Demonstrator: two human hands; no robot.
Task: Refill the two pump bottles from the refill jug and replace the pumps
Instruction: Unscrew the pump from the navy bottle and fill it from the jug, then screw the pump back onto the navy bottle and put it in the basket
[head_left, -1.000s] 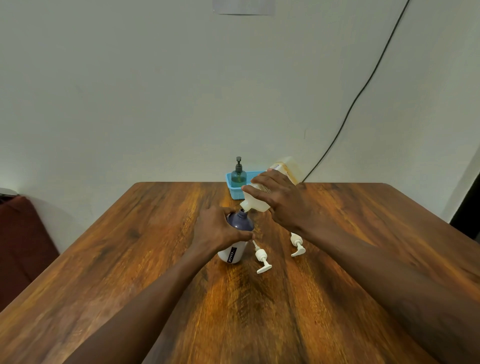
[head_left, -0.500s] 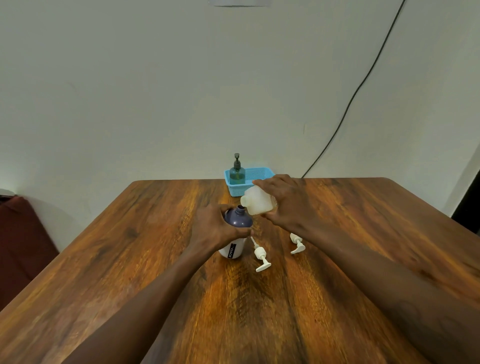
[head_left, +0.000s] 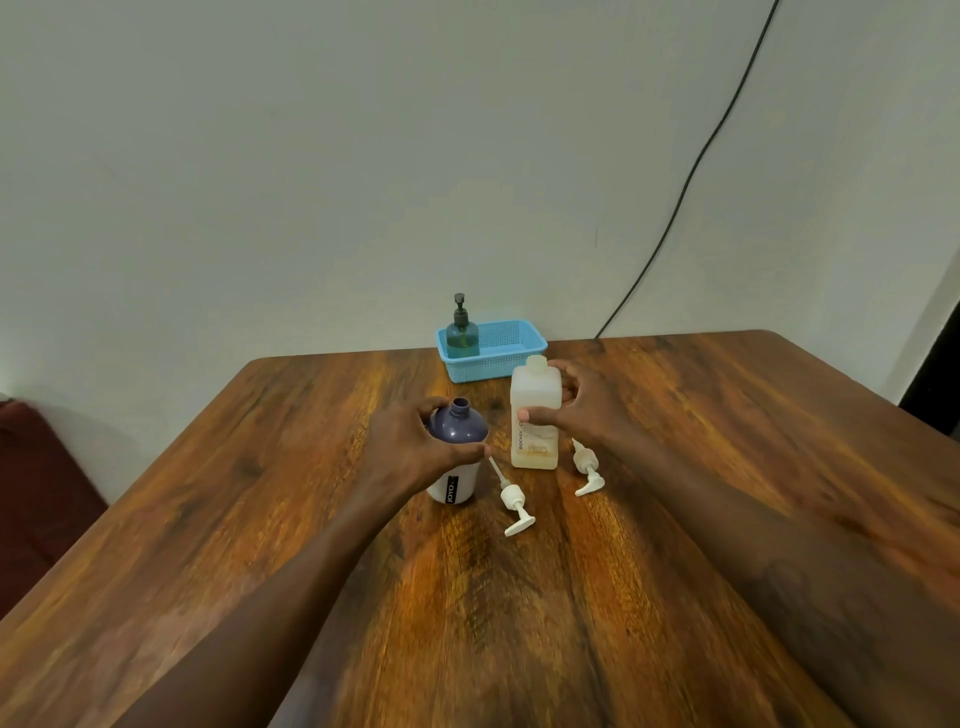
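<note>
Left hand (head_left: 415, 449) wraps the shoulder of the purple bottle (head_left: 457, 441), fingers closed round it, pinning it upright on the table (head_left: 727, 441), most likely so the open neck stays steady. No pump on it. Whether there's liquid inside, can't tell; the plastic is opaque.

Right hand (head_left: 582, 410) is curled round the jug (head_left: 535, 415), thumb across the front, fingers behind. The jug stands upright on the wood, mouth uncapped, a shallow amber layer showing near its base. It sits just beside the purple bottle, on the thumb side of the right hand, so the two open necks are close together, handy for a short tilt and pour.

Below the right wrist lies one white pump (head_left: 587, 467), on its side. A second pump (head_left: 511, 501) lies between the two hands, its tube pointing up toward the left thumb. Both are close to the bottle bases, and a careless sweep would knock them.

Beyond the fingertips, against the wall, a blue basket (head_left: 511, 348) holds a green bottle (head_left: 462, 335) with its dark pump fitted. A black cable (head_left: 691, 176) runs up the wall, well clear.
</note>
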